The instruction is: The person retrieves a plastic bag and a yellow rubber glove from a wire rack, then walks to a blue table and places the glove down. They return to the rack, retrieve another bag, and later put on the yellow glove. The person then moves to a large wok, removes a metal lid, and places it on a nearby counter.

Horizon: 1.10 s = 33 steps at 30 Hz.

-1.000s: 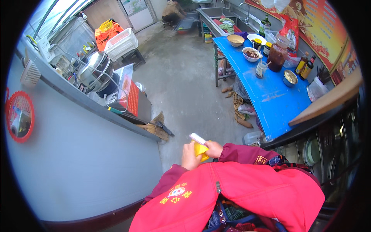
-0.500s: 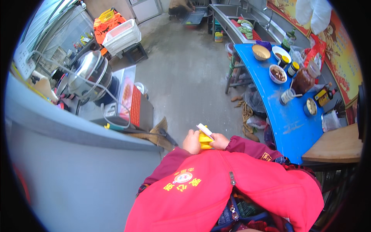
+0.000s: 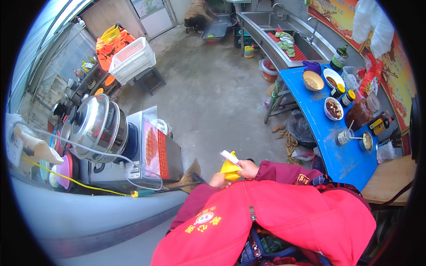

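Note:
In front of my red vest, my two hands are close together. My left hand (image 3: 218,180) is closed on the lower left edge of a bright yellow, folded, thin-looking thing (image 3: 228,171). My right hand (image 3: 248,170) grips a narrow whitish-pink, strip-shaped thing (image 3: 229,156), which slants up to the left across the top of the yellow one. Whether the right fingers also pinch the yellow thing is hard to see. Both things are too small to tell their exact kind.
At right, a blue table (image 3: 326,133) bears bowls, jars and bottles beside a wooden board (image 3: 388,179). Beyond it is a steel sink (image 3: 266,40). A big steamer pot (image 3: 95,126) stands at left near a white crate (image 3: 131,57). A person (image 3: 199,15) crouches far off.
The view has tilted up and turned slightly left. My left hand has slipped lower, beneath the yellow thing, which shows more of its surface. My right hand keeps hold of the pale strip.

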Motion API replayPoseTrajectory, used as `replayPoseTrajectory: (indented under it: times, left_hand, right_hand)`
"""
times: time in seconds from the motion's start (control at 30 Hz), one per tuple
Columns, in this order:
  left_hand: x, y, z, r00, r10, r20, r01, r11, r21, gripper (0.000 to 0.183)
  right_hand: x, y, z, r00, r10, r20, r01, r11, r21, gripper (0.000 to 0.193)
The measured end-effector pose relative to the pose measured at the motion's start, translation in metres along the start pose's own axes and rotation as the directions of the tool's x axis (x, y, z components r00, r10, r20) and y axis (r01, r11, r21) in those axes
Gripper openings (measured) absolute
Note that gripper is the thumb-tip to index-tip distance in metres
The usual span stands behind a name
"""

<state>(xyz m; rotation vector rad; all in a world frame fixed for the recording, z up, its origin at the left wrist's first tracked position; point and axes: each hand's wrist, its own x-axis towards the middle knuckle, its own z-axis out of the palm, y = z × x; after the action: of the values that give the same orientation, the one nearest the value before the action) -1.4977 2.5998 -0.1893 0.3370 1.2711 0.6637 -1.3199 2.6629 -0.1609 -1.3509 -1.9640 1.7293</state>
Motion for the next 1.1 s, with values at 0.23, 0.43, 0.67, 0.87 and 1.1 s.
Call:
replayPoseTrajectory:
  times: [0.23, 0.43, 0.67, 0.87, 1.1]
  left_hand:
    - [0.041, 0.078, -0.021, 0.959, 0.275, -0.067, -0.248, 0.699, -0.671, 0.036]
    - [0.079, 0.185, -0.001, 0.934, 0.358, -0.015, -0.309, 0.784, -0.538, 0.066]
    - [0.119, 0.293, 0.01, 0.816, 0.562, 0.136, -0.306, 0.619, -0.724, 0.057]
    - [0.17, 0.332, -0.028, 0.708, 0.674, 0.21, -0.085, 0.377, -0.922, 0.059]
    - [0.217, 0.41, -0.083, 0.708, 0.67, 0.225, -0.17, 0.471, -0.866, 0.049]
  right_hand:
    - [0.094, -0.037, -0.042, 0.985, -0.022, 0.171, -0.075, 0.84, 0.537, 0.025]
    - [0.171, -0.099, -0.087, 0.92, -0.176, 0.351, -0.153, 0.662, 0.733, 0.023]
    - [0.247, -0.131, -0.14, 0.82, -0.341, 0.46, -0.304, 0.421, 0.855, 0.031]
    - [0.302, -0.149, -0.156, 0.825, -0.317, 0.467, -0.217, 0.586, 0.78, 0.029]
    - [0.38, -0.204, -0.173, 0.819, -0.495, 0.289, 0.178, 0.7, 0.691, 0.023]
